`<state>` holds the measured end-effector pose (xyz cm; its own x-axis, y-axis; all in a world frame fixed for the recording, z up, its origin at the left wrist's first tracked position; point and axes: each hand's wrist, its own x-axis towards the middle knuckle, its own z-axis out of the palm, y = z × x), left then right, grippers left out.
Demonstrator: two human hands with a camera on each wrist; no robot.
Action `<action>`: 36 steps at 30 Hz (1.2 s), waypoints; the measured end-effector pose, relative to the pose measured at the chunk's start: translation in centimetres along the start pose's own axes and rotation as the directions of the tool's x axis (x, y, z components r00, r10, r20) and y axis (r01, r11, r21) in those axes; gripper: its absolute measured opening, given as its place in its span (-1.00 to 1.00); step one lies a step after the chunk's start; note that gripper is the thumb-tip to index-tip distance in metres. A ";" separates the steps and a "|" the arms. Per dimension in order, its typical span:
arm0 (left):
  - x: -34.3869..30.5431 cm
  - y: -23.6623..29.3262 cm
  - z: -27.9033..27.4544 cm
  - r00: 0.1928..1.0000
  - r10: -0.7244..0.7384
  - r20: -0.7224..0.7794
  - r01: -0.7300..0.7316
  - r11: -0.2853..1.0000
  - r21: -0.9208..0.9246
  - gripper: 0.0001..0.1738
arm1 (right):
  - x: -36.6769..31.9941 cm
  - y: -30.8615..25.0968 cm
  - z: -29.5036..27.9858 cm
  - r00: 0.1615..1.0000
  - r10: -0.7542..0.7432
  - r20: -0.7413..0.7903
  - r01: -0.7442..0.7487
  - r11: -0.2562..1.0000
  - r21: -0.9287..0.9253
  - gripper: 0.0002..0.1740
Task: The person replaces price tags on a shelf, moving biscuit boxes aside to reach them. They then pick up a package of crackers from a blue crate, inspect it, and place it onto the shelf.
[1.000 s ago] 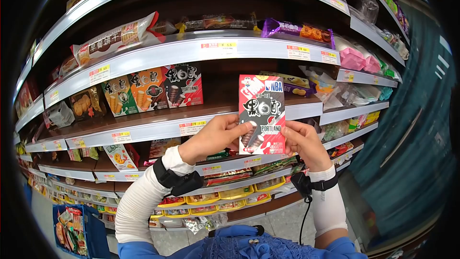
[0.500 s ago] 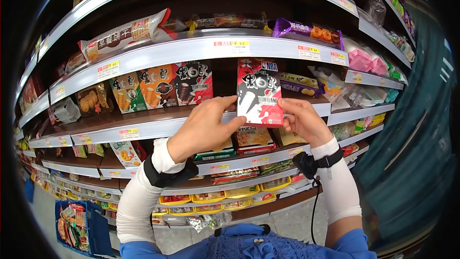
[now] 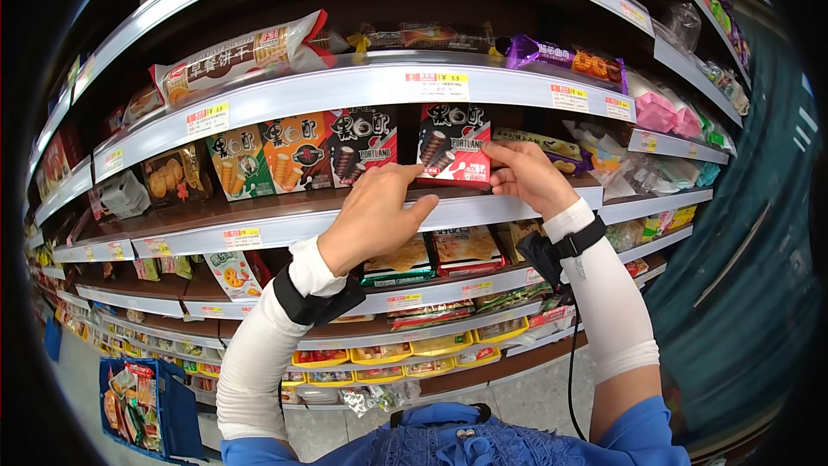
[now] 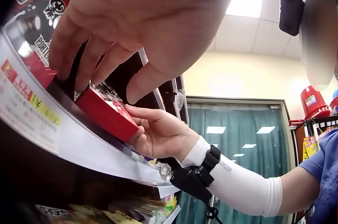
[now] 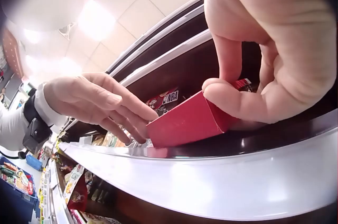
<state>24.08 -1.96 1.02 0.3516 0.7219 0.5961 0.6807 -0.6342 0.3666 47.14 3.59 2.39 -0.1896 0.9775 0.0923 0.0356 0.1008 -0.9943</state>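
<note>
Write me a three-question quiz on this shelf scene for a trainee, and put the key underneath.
1. Which hand pinches the front black-and-red box between thumb and fingers?
A. The left hand
B. The right hand
C. Neither

2. True or false: the long white-and-red packet lies on a higher shelf than the green box.

3. Fill in, from the head view: between the green box and the second black-and-red box stands the ____.

Key:
1. B.
2. True.
3. Orange box.
</note>
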 end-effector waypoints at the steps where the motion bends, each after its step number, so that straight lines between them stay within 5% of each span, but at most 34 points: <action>1: 0.0 -0.1 0.0 1.000 0.001 0.000 -0.001 1.000 -0.001 -0.46 | 0.1 -0.1 0.1 1.000 0.000 -0.001 0.000 1.000 0.000 -0.64; 15: -0.4 -1.0 -0.1 1.000 0.003 0.023 -0.006 0.991 0.130 -0.56 | 3.5 -0.7 0.9 0.999 -0.001 -0.053 -0.016 0.944 -0.331 -0.52; 36: -1.9 -2.6 -2.9 0.998 -0.038 0.046 0.032 0.991 0.130 -0.55 | 4.9 -1.4 2.7 0.990 0.090 -0.111 -0.121 0.940 -0.319 -0.56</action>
<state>19.81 -2.52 0.96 0.3543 0.7576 0.5482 0.7692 -0.5695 0.2898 43.55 7.74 4.08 -0.0761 0.9971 0.0083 0.3691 0.0358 -0.9287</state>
